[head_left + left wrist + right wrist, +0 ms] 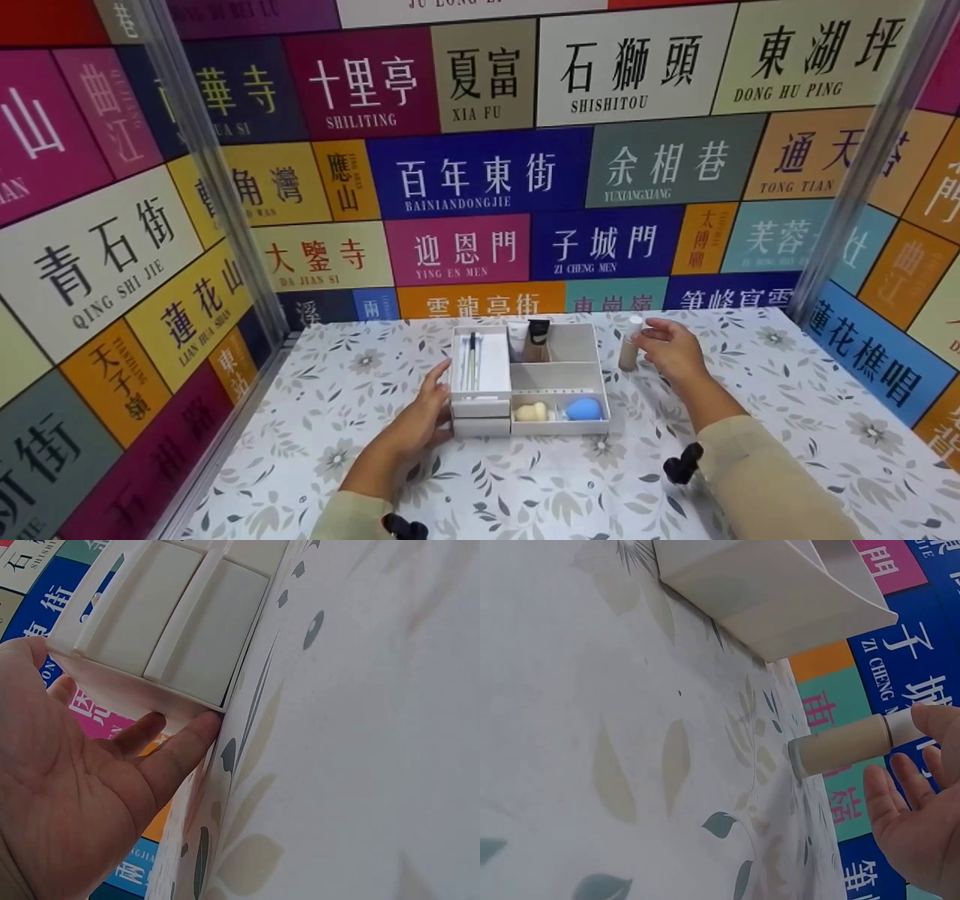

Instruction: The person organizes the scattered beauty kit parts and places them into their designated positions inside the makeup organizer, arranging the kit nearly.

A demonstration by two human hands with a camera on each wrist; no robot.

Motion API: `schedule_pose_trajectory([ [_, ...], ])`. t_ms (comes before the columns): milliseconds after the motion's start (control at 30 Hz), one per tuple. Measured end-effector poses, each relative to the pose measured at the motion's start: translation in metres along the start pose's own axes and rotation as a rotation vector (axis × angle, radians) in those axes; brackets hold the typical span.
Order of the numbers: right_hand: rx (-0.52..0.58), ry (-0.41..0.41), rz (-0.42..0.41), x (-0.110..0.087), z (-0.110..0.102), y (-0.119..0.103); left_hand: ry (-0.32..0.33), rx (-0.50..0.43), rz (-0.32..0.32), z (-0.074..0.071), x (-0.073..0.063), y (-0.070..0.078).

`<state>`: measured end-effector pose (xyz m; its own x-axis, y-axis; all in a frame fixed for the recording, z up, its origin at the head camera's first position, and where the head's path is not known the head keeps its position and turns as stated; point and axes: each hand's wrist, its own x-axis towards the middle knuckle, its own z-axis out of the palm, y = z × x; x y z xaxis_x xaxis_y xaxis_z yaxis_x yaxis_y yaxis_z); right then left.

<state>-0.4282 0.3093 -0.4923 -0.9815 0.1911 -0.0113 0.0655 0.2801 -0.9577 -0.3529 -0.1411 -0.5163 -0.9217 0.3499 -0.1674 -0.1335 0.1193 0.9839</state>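
In the head view my right hand (670, 351) pinches the white cap of a beige foundation bottle (627, 351), which stands upright. The right wrist view shows the bottle (844, 746) with its base at the table and fingertips at the cap; the other fingers are spread below. My left hand (420, 412) rests its extended fingers against the left side of a white desktop organizer (480, 407). In the left wrist view the fingertips lie along the side wall of the organizer (180, 637), beside its two drawer fronts.
Thin brushes (471, 360) lie on the organizer's left top. A white tube (517, 339) and a black-capped beige tube (537, 341) stand in a back compartment. A beige sponge (531, 412) and a blue sponge (583, 409) sit in front. Sign-printed walls enclose the patterned table (547, 487).
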Motion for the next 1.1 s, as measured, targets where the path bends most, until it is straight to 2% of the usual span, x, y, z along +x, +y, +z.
schedule_pose_trajectory([
  [200, -0.02, -0.001, -0.006, 0.009, 0.007, 0.006, -0.01, 0.011, 0.011, 0.0, -0.001, 0.0],
  [400, -0.096, -0.001, -0.024, 0.012, 0.01, 0.012, -0.005, 0.009, 0.002, 0.0, -0.001, 0.002],
  [600, -0.135, 0.008, 0.002, 0.01, 0.01, 0.012, -0.002, 0.002, 0.0, 0.001, -0.002, 0.002],
  [933, -0.027, -0.01, 0.008, -0.005, 0.008, -0.008, 0.018, 0.013, -0.02, 0.001, -0.001, 0.002],
  [1100, -0.004, -0.011, -0.03, -0.016, 0.006, -0.019, 0.008, 0.026, 0.011, 0.002, -0.001, 0.0],
])
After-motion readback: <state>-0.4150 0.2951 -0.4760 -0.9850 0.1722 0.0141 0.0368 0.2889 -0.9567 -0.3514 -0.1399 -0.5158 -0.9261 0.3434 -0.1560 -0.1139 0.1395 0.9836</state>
